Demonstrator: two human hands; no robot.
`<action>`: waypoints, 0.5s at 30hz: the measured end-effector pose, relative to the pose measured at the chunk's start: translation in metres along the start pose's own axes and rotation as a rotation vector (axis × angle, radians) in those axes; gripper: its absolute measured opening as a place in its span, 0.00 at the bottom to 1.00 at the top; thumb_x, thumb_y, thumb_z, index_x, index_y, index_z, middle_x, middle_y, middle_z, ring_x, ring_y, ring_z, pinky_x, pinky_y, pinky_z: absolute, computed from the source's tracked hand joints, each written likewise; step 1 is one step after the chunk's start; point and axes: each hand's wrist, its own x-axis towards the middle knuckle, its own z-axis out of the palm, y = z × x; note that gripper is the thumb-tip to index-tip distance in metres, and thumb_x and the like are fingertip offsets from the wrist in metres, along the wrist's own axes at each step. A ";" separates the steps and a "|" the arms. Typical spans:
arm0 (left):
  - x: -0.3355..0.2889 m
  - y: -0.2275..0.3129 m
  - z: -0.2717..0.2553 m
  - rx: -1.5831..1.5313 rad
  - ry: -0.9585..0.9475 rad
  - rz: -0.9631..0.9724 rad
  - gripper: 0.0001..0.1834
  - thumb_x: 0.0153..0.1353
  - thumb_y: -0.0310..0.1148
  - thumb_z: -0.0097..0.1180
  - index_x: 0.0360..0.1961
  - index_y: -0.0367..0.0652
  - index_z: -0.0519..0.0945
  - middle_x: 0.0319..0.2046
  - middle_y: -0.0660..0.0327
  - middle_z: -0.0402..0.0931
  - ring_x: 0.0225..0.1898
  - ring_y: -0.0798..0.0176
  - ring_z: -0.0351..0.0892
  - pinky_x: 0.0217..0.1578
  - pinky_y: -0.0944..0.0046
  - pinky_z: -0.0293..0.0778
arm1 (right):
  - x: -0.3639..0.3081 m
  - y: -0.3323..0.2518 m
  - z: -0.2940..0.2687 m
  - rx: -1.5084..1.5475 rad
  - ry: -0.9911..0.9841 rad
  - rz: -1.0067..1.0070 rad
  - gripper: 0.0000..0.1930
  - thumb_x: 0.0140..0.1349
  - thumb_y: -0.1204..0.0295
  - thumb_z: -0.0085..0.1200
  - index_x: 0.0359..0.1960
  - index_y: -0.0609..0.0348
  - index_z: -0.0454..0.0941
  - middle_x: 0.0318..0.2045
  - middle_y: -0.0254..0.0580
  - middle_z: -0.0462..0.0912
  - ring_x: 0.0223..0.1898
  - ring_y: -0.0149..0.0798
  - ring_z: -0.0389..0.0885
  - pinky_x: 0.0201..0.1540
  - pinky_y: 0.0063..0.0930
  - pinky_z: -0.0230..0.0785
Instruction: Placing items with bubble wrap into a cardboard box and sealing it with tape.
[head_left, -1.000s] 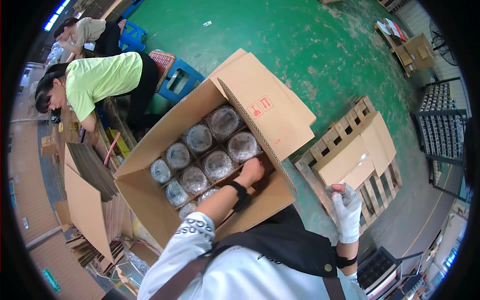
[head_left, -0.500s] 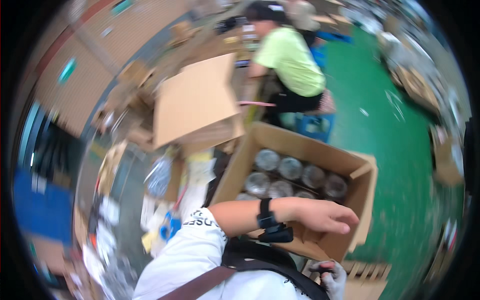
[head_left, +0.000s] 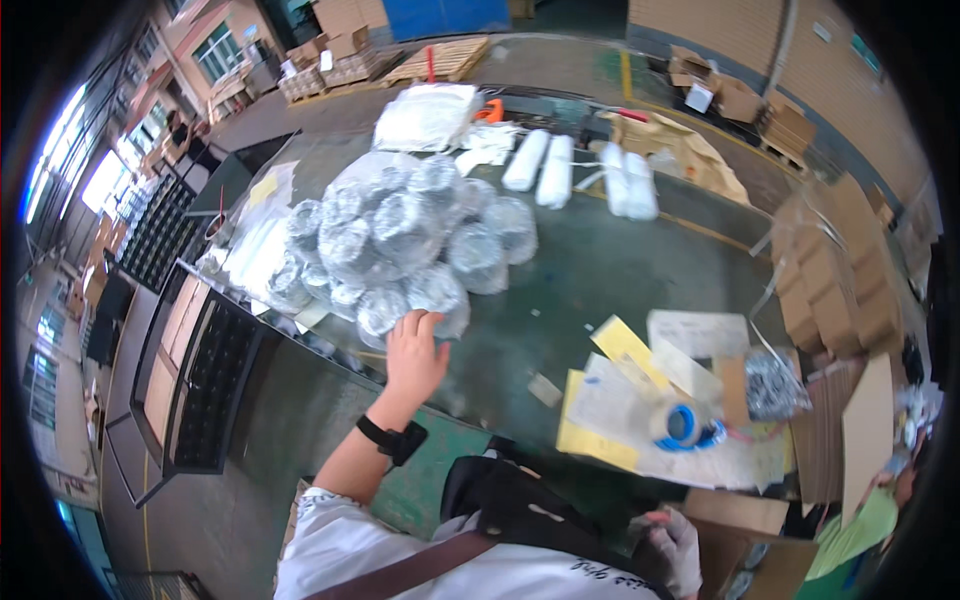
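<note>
Over the near edge of a pile of round items in bubble wrap (head_left: 405, 225), my left hand (head_left: 415, 352) reaches out with its fingers stretched apart. Its fingertips overlap the nearest wrapped piece (head_left: 438, 292); whether they touch it I cannot tell. Nothing shows in this hand. A black strap with a small device (head_left: 398, 440) sits on my left wrist. My right hand (head_left: 675, 552), in a whitish glove, hangs low beside my body, near an open cardboard box (head_left: 745, 555). Its fingers look blurred and partly hidden.
The pile lies on a dark green table (head_left: 620, 270). White rolls (head_left: 545, 170) and a stack of white sheets (head_left: 425, 115) lie behind it. Papers (head_left: 620, 405) and blue-cored tape (head_left: 678, 427) lie at right, near folded cardboard (head_left: 840, 270). A black rack (head_left: 205, 380) stands at left.
My view has swung left, from the open carton of jars to the table with the wrapped pile. My left hand has moved from above the carton to the pile's edge.
</note>
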 end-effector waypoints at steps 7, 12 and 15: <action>0.062 -0.113 0.067 0.329 -0.225 0.310 0.24 0.46 0.30 0.59 0.49 0.46 0.73 0.51 0.60 0.68 0.56 0.55 0.64 0.51 0.52 0.60 | 0.292 -0.111 0.157 -0.886 -0.448 -0.417 0.11 0.57 0.67 0.53 0.39 0.59 0.77 0.35 0.47 0.81 0.40 0.45 0.80 0.44 0.36 0.71; 0.077 -0.114 0.078 0.483 -0.380 0.570 0.10 0.49 0.36 0.55 0.33 0.48 0.81 0.37 0.66 0.74 0.48 0.60 0.68 0.47 0.57 0.60 | 0.451 -0.108 0.325 -1.286 -0.173 -0.403 0.16 0.55 0.61 0.50 0.28 0.61 0.82 0.36 0.59 0.81 0.44 0.58 0.78 0.49 0.45 0.70; 0.067 -0.094 0.077 0.384 -0.475 0.726 0.08 0.47 0.39 0.54 0.24 0.49 0.82 0.27 0.68 0.76 0.42 0.62 0.69 0.44 0.59 0.61 | 0.487 -0.080 0.374 -1.205 0.047 -0.423 0.17 0.56 0.66 0.50 0.45 0.61 0.77 0.43 0.57 0.80 0.46 0.54 0.79 0.49 0.43 0.70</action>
